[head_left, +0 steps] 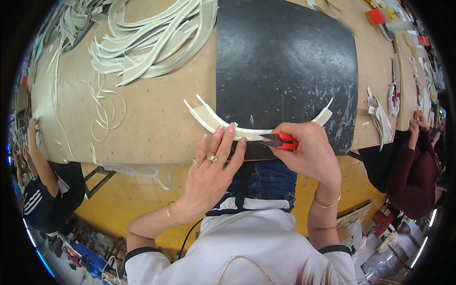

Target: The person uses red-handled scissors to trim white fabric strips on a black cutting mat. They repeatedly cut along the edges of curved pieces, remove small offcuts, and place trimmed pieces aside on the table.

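A curved cream fabric strip (204,116) with white edging lies in front of me, its left end on the tan tabletop and the rest across the black mat (285,61). My left hand (211,161) rests flat on it with fingers stretched out, two fingertips near the strip's upper edge. My right hand (306,147) is closed round a pair of red-handled thread snips (284,141). The dark blades point left and reach over the lower edge of the strip, slightly apart. Whether they touch the fabric I cannot tell.
A pile of similar curved strips (156,42) lies at the back left. Loose narrow tape (102,107) curls on the tan table (142,123). Fabric scraps (378,114) and another red-handled tool (394,99) lie to the right. Other people stand at both sides.
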The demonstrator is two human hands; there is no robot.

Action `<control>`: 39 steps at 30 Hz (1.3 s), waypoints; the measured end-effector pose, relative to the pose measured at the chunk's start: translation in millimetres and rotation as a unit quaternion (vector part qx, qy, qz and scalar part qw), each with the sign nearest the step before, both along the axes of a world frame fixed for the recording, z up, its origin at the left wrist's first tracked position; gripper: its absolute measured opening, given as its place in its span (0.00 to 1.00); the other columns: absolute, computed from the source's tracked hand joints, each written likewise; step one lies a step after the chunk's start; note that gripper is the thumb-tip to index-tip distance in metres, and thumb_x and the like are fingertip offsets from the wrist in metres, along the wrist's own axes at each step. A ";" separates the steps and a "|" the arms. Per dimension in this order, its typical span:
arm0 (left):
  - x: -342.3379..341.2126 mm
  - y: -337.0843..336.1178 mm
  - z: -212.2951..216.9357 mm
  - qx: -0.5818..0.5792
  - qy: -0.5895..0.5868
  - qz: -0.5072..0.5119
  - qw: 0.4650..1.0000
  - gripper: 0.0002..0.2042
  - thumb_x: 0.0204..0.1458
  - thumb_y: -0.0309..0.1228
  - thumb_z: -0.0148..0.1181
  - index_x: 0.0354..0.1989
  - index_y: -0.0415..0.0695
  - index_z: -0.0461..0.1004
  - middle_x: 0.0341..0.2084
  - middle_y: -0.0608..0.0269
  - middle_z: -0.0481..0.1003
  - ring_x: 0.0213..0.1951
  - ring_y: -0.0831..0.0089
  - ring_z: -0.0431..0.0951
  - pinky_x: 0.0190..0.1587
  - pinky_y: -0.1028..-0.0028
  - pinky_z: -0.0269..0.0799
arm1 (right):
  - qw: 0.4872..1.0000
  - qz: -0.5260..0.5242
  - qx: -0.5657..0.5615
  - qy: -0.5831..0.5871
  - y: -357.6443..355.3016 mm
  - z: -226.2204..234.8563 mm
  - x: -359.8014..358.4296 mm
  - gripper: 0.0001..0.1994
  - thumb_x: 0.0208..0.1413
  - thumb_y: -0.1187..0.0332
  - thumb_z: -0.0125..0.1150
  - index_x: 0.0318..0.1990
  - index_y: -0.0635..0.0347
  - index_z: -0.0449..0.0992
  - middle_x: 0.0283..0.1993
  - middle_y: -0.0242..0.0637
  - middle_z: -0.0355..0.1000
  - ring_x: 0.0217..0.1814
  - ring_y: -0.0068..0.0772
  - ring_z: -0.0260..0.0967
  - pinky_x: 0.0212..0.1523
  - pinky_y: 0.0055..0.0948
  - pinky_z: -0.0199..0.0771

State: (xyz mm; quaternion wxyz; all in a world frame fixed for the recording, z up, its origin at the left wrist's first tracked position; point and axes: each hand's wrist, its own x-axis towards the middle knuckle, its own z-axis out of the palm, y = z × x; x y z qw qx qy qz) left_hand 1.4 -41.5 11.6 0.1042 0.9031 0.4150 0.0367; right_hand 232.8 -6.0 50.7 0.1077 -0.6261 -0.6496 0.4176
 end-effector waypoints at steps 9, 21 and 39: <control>-2.2 -1.6 0.3 -0.055 -0.014 0.014 0.998 0.25 0.53 0.24 0.53 0.63 0.45 0.68 0.68 0.48 0.59 0.69 0.54 0.60 0.70 0.53 0.50 | 0.997 -0.004 0.072 -0.039 -7.9 7.7 -12.5 0.09 0.42 0.71 0.70 0.34 0.57 0.82 0.22 0.38 0.74 0.23 0.37 0.73 0.27 0.29 0.71; -11.4 12.1 -29.9 0.034 -0.058 -0.019 0.998 0.30 0.47 0.27 0.56 0.64 0.44 0.66 0.64 0.43 0.64 0.64 0.43 0.63 0.69 0.50 0.51 | 0.988 -0.007 0.152 -0.029 -10.4 -9.6 -8.7 0.11 0.40 0.64 0.65 0.22 0.63 0.77 0.22 0.50 0.74 0.31 0.57 0.75 0.31 0.49 0.73; -13.1 9.4 -23.1 0.132 -0.041 -0.032 0.990 0.28 0.47 0.24 0.53 0.62 0.47 0.70 0.62 0.48 0.68 0.59 0.42 0.68 0.64 0.51 0.60 | 0.977 -0.027 0.209 0.031 -12.0 -39.1 -7.8 0.11 0.35 0.62 0.65 0.22 0.63 0.77 0.20 0.47 0.72 0.30 0.54 0.73 0.30 0.47 0.67</control>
